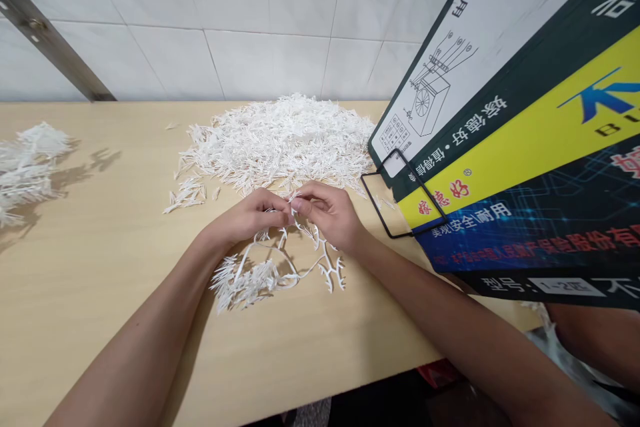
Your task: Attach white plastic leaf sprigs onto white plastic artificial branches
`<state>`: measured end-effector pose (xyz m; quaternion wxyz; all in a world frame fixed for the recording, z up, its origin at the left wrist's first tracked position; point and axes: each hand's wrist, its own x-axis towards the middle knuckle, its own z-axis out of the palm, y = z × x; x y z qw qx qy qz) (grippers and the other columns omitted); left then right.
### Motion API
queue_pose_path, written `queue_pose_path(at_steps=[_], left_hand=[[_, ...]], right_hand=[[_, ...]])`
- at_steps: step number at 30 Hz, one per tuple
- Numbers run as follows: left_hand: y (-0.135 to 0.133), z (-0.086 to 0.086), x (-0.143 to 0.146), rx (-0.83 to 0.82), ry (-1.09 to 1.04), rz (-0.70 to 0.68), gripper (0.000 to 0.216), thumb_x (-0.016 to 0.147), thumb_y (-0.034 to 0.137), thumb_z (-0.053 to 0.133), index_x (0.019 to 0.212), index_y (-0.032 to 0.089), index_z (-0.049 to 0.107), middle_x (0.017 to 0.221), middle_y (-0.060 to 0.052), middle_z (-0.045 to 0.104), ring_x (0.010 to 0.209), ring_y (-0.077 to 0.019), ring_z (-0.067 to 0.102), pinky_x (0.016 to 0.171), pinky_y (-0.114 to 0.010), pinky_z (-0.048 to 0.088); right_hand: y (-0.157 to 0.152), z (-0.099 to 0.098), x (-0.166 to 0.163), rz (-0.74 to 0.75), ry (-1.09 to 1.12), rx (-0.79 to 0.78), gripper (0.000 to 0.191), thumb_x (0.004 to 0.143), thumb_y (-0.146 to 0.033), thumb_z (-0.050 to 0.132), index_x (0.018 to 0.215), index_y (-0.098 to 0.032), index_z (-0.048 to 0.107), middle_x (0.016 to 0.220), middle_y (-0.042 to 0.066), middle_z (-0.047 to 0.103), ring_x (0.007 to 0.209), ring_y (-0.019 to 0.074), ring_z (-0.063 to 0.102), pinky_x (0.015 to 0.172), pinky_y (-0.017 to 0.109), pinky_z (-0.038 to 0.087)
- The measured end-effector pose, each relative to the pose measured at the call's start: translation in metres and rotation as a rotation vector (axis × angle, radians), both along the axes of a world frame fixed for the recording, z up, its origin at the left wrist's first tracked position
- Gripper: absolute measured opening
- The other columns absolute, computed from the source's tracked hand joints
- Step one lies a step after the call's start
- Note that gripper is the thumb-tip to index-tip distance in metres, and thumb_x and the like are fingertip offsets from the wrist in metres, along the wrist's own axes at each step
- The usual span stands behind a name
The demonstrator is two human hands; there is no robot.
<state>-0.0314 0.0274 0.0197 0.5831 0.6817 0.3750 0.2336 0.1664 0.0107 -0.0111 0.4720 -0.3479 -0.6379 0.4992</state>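
My left hand (260,215) and my right hand (331,213) meet near the middle of the table, fingertips pinched together on a white branched plastic stem (326,260). Thin arms of the stem hang below my fingers, some bare and forked on the right. On its left side a dense cluster of spiky white sprigs (247,280) rests on or just above the tabletop. The exact spot that my fingers grip is partly hidden. Just beyond my hands lies a large heap of small white plastic sprigs (285,140).
A big printed cardboard box (480,167) leans in from the right, with a black wire frame (379,205) at its lower corner. More white spiky branches (30,167) lie at the left table edge. A tiled wall (280,60) stands behind the wooden table (125,267).
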Motion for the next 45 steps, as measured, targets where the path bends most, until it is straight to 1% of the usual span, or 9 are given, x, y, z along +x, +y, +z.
queue_pose_path(at_steps=[7,11,14,17,21,28,33,37,45], left_hand=[[0.002,-0.007,-0.01,-0.075,-0.099,-0.01,0.026,0.071,0.023,0.067,0.05,0.016,0.054,0.05,0.004,0.038,0.05,-0.0082,0.03,0.05,-0.026,0.023],[-0.001,-0.004,-0.007,-0.115,-0.109,0.132,0.031,0.081,0.034,0.073,0.059,0.016,0.06,0.052,0.003,0.045,0.048,-0.0087,0.036,0.048,-0.025,0.024],[-0.003,-0.001,-0.003,-0.084,-0.142,0.198,0.034,0.086,0.039,0.073,0.065,0.015,0.06,0.058,0.003,0.045,0.052,-0.0091,0.04,0.049,-0.024,0.028],[-0.004,-0.001,-0.002,-0.066,-0.192,0.182,0.029,0.088,0.039,0.073,0.075,0.015,0.064,0.067,0.001,0.051,0.058,-0.0095,0.046,0.05,-0.022,0.033],[-0.001,-0.004,-0.002,-0.067,-0.253,0.205,0.027,0.085,0.037,0.079,0.102,0.018,0.07,0.082,-0.002,0.064,0.067,-0.0126,0.058,0.05,-0.021,0.039],[0.001,-0.008,0.002,0.033,-0.294,0.34,0.033,0.076,0.033,0.088,0.1,0.018,0.071,0.089,-0.002,0.069,0.075,-0.0142,0.064,0.065,-0.025,0.053],[0.004,-0.007,0.003,-0.002,-0.286,0.188,0.038,0.071,0.026,0.09,0.102,0.018,0.069,0.09,-0.002,0.067,0.074,-0.0127,0.062,0.064,-0.023,0.053],[0.007,-0.007,0.0,-0.018,-0.226,0.156,0.035,0.076,0.02,0.081,0.107,0.019,0.065,0.085,0.0,0.063,0.062,-0.0097,0.054,0.05,-0.019,0.045],[0.003,0.001,0.0,-0.042,-0.104,0.184,0.029,0.076,0.015,0.067,0.104,0.019,0.067,0.089,-0.001,0.066,0.058,-0.0082,0.047,0.048,-0.019,0.037]], right_hand=[[0.021,-0.002,0.011,-0.097,0.457,-0.297,0.036,0.095,-0.052,0.064,0.079,-0.024,0.049,0.07,-0.004,0.05,0.052,0.0112,0.048,0.045,0.025,0.043],[0.019,-0.004,0.01,-0.072,0.17,-0.201,0.039,0.097,-0.056,0.062,0.079,-0.022,0.055,0.063,-0.005,0.05,0.051,0.0107,0.047,0.047,0.023,0.041],[0.012,-0.006,0.004,-0.103,-0.066,-0.037,0.023,0.092,-0.044,0.073,0.096,-0.021,0.069,0.086,0.002,0.068,0.073,0.0146,0.062,0.061,0.025,0.049],[0.01,-0.006,0.003,-0.136,-0.093,-0.003,0.023,0.093,-0.037,0.069,0.11,-0.022,0.073,0.1,0.006,0.073,0.084,0.0179,0.066,0.065,0.026,0.051],[0.007,-0.002,0.008,-0.046,-0.106,0.023,0.034,0.1,-0.047,0.057,0.092,-0.019,0.075,0.083,0.004,0.07,0.073,0.0164,0.062,0.061,0.026,0.047],[-0.006,0.005,0.0,-0.149,-0.3,0.125,0.025,0.083,-0.041,0.078,0.085,-0.019,0.068,0.067,-0.003,0.062,0.057,0.0106,0.051,0.057,0.024,0.042],[0.002,0.001,0.001,-0.125,-0.208,0.026,0.021,0.093,-0.04,0.067,0.089,-0.02,0.072,0.08,0.001,0.071,0.065,0.013,0.061,0.06,0.024,0.048],[0.009,-0.002,0.005,-0.06,-0.09,-0.091,0.025,0.091,-0.044,0.069,0.084,-0.019,0.071,0.071,0.0,0.067,0.06,0.0131,0.061,0.056,0.024,0.05],[0.01,-0.002,0.008,-0.081,-0.059,-0.11,0.033,0.096,-0.045,0.061,0.076,-0.019,0.065,0.063,-0.001,0.062,0.051,0.0105,0.053,0.05,0.024,0.041]])
